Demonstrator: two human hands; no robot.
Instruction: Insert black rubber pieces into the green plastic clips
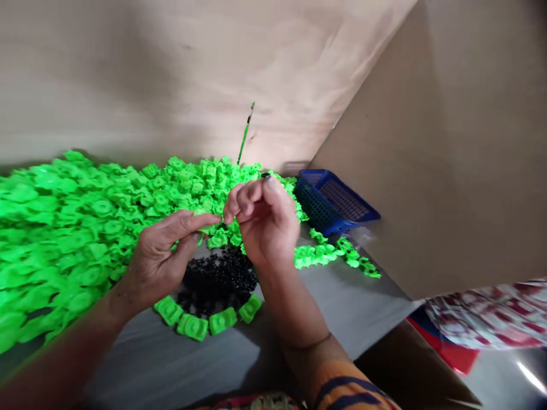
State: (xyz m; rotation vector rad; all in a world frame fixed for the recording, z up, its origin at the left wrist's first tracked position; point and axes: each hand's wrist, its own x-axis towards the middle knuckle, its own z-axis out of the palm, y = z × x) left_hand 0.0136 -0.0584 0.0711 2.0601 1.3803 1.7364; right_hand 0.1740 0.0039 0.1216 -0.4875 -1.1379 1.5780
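Note:
My left hand point(159, 253) is closed in a pinch on a bright green plastic piece point(207, 229), mostly covered by thumb and forefinger. Its forefinger tip reaches almost to my right hand point(273, 225), which is raised palm toward me with the fingers curled. A small black piece point(265, 175) shows at the right thumb tip, pinched there. Below the hands lies a pile of small black parts point(224, 276). Four-cornered green pieces point(192, 327) sit in a curved row in front of it.
A large heap of green pieces point(98, 228) covers the left and back of the grey table point(354, 307). Rows of joined green pieces point(316, 256) lie at right, beside a tilted blue basket point(337, 199). A thin green stick point(245, 134) stands against the board wall point(192, 74).

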